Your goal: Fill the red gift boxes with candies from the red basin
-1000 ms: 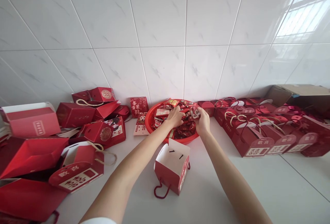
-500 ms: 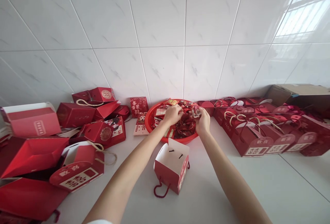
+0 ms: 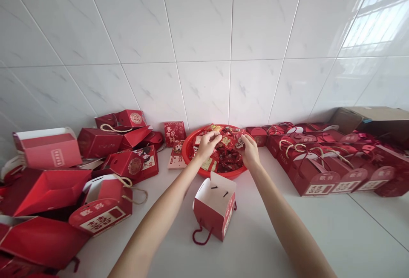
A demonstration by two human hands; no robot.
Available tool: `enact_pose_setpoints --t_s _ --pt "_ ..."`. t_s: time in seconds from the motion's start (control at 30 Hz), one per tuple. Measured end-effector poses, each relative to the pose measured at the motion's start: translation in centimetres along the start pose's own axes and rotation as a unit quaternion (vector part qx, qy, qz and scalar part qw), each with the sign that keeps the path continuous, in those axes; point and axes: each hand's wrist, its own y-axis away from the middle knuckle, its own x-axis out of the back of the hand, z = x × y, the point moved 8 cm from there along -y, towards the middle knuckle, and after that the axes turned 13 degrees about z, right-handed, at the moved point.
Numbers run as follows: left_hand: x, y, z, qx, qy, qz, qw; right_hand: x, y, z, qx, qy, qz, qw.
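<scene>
Both my hands are over a red plastic basin [image 3: 188,156] full of wrapped sweets [image 3: 228,161]. My left hand [image 3: 208,143] is closed, its fingertips pinched on a red candy packet [image 3: 227,142] with gold print. In my right hand [image 3: 251,151] is a small red packet with dark characters [image 3: 239,141], gripped between thumb and fingers. Between my forearms, in front of the basin, a red gift box [image 3: 208,216] stands with its top open. Its white inner flap faces up, and a dark red cord handle [image 3: 202,241] hangs at its side.
Several unclosed red boxes [image 3: 46,184] are heaped on the left. Rows of closed red boxes with rope handles [image 3: 319,175] stand on the right, before a brown cardboard box [image 3: 377,118]. Red cards [image 3: 174,133] lean left of the basin by the tiled wall [image 3: 204,90].
My left hand has shifted slightly left and now shows a red packet at its fingertips. The packet in my right hand has tilted inward. The view has moved slightly.
</scene>
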Motion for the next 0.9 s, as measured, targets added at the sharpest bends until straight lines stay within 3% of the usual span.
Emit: enact_pose_setpoints --t_s 0.33,0.53,0.73,0.9 --pt "-0.9 0.4 0.8 -0.011 -0.011 -0.011 1.000 -1.4 1.4 0.6 -0.042 0.118 -0.107 0.986" --pt "0.4 -0.4 -1.3 0.038 -0.022 0.033 0.999 -0.4 0.6 -0.4 0.014 0.032 -0.040 0.999" --pt "2.1 -1.1 -3.7 0.075 -0.067 0.088 0.991 0.2 0.3 -0.6 0.017 -0.004 0.000 1.000" --pt "5.2 -2.0 -4.6 0.086 -0.117 0.107 0.984 0.4 0.3 -0.6 0.019 -0.009 0.007 1.000"
